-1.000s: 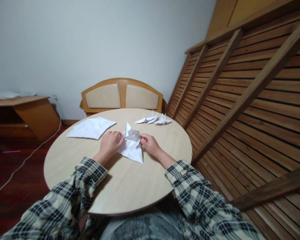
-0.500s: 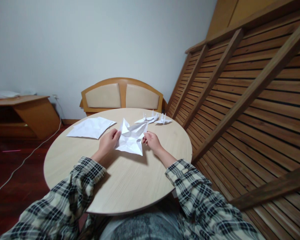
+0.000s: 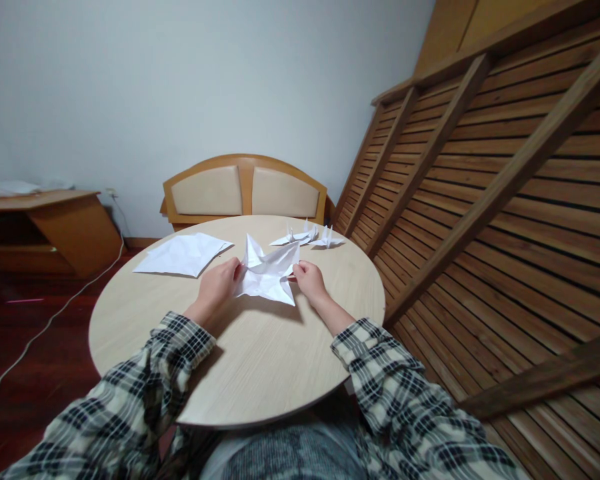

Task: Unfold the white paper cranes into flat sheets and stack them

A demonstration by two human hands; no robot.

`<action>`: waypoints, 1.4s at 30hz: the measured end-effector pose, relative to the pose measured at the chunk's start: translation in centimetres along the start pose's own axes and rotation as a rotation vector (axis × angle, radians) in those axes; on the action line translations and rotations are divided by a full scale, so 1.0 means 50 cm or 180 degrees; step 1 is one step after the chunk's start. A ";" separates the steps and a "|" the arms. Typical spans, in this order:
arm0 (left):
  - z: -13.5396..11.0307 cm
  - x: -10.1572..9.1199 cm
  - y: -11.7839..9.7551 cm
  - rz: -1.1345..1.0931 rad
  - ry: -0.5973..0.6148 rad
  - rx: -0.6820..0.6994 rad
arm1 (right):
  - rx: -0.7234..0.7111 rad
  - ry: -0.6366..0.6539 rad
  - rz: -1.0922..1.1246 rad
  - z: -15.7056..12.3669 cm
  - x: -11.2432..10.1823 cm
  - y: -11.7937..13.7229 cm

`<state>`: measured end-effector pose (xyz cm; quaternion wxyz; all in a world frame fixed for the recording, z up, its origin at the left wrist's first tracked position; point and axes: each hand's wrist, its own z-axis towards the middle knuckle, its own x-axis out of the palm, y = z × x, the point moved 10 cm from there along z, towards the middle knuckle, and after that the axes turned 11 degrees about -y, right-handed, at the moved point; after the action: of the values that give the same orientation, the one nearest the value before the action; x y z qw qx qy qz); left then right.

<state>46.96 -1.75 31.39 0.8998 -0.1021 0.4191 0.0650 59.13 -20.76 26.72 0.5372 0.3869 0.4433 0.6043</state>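
Between my hands is a creased sheet of white paper (image 3: 269,275), its corners bent upward in points. My left hand (image 3: 220,287) pinches its left edge, and my right hand (image 3: 310,281) pinches the right edge. The sheet is held a little above the round table (image 3: 250,373), casting a shadow on it. Beyond my left hand lies a stack of white paper (image 3: 183,255) with crease marks. Several folded white paper cranes (image 3: 327,239) stand together toward the far right of the tabletop. Parts of both hands' fingers are hidden behind the paper.
A wooden headboard with padded panels (image 3: 207,192) stands behind the table against the wall. To the right leans a large slatted wooden frame (image 3: 460,220). On the left are a wooden desk (image 3: 75,230) and a white cable (image 3: 55,317) running across the dark red floor.
The sheet has shifted slightly right and its near edge has tipped up. My right hand has closed in on the paper's right edge; my left hand keeps its hold.
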 end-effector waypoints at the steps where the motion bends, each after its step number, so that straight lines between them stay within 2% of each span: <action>1: 0.001 -0.001 -0.001 0.0044 0.0014 0.0012 | 0.0058 0.0015 0.0056 0.001 0.002 -0.004; 8: 0.003 -0.002 0.021 -0.0165 -0.0096 -0.0232 | 0.0343 -0.0235 0.0473 0.008 -0.016 -0.019; 15: 0.014 -0.010 0.046 -0.1436 -0.0468 -0.0609 | 0.0875 -0.0306 0.1039 -0.003 -0.018 -0.023; 18: 0.019 -0.012 0.061 -0.1746 -0.0481 -0.0769 | 0.0884 -0.0194 0.1050 -0.006 -0.019 -0.008; 22: 0.022 -0.017 0.084 -0.1755 -0.0550 -0.0871 | 0.0629 -0.0011 0.0994 -0.004 -0.028 0.025; 25: 0.021 -0.011 0.092 -0.1726 -0.0529 -0.0914 | 0.0646 0.0037 0.1077 -0.004 -0.034 0.033; 32: 0.021 -0.012 0.075 -0.1765 -0.0437 -0.0845 | 0.1358 0.0097 0.1697 -0.004 -0.021 -0.010; 37: 0.013 -0.014 0.071 -0.1799 -0.0485 -0.0883 | 0.1784 0.0205 0.1528 -0.018 -0.007 -0.036; 42: 0.006 -0.018 0.065 -0.1683 -0.0633 -0.0810 | 0.1419 0.0502 0.1120 -0.028 0.011 -0.018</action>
<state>45.93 1.46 31.84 0.9021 -0.3126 0.2764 -0.1097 58.02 -20.37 25.42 0.2898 0.5181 0.5316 0.6041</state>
